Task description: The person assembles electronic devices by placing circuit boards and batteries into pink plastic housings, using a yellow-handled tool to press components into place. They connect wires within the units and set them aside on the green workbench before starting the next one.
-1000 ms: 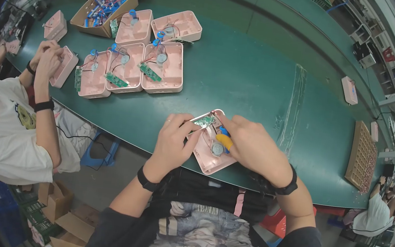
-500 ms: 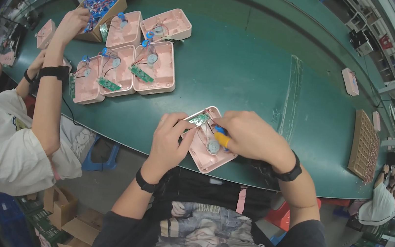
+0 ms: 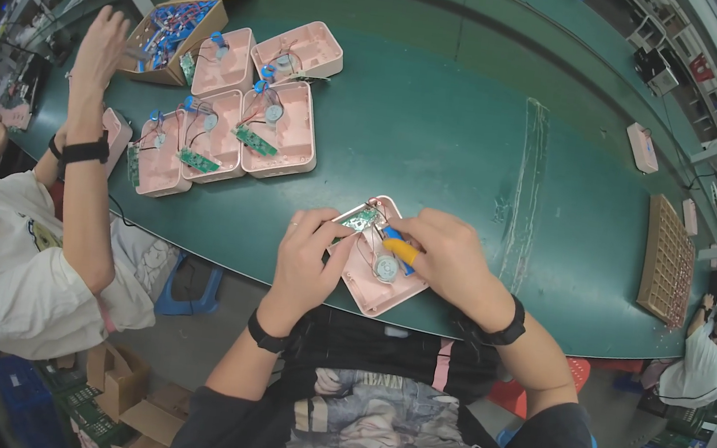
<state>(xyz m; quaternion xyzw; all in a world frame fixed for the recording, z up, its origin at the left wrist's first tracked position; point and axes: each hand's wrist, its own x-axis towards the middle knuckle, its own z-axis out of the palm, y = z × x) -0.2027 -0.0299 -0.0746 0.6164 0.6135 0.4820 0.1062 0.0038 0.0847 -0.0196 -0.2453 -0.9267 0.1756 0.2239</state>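
Pink case (image 3: 376, 296) on desk (image 3: 423, 133) right in front of the person, green board (image 3: 361, 221) at its 11 o'clock, grey disc (image 3: 385, 268) near centre; left hand (image 3: 310, 254) at the case's 10 o'clock, thumb and fingers closed on the board's end. Right hand (image 3: 453, 258) at 2 o'clock, fingers bent in by the blue part (image 3: 391, 233) and yellow piece (image 3: 400, 250), can't tell if it grips anything. From the case: five pink cases (image 3: 294, 140) at 10 o'clock, carton (image 3: 191, 53) beyond them, co-worker (image 3: 37, 292) at 9, grid tray (image 3: 664, 261) near 3.
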